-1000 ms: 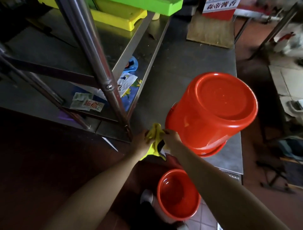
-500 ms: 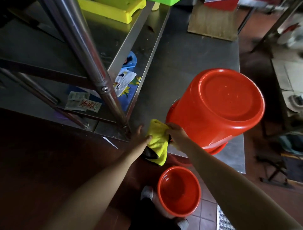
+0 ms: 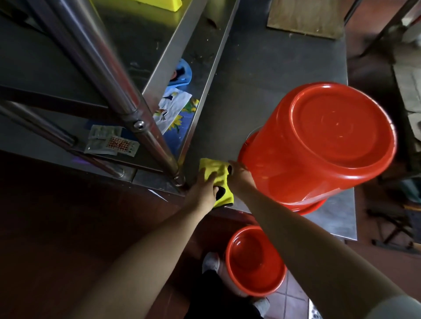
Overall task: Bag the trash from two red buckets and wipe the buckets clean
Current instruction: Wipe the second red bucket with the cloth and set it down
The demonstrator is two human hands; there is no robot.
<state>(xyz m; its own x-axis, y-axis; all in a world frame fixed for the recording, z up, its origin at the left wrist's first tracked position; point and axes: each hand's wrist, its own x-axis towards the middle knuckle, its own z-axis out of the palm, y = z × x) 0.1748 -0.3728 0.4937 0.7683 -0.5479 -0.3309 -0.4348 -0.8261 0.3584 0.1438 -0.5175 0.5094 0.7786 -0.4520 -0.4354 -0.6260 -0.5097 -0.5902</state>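
The left hand (image 3: 205, 189) presses flat on the cloth (image 3: 216, 179), maybe to fold it; the right hand (image 3: 239, 175) seems to pinch its edge beside the upside-down bucket (image 3: 319, 145)

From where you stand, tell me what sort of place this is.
Probably a commercial kitchen or food-prep back room. The signs: a stainless steel worktable with a steel-legged shelf over it, coloured plastic trays on that shelf, a red tiled floor, and a yellow cloth laid out beside the upturned red bucket.
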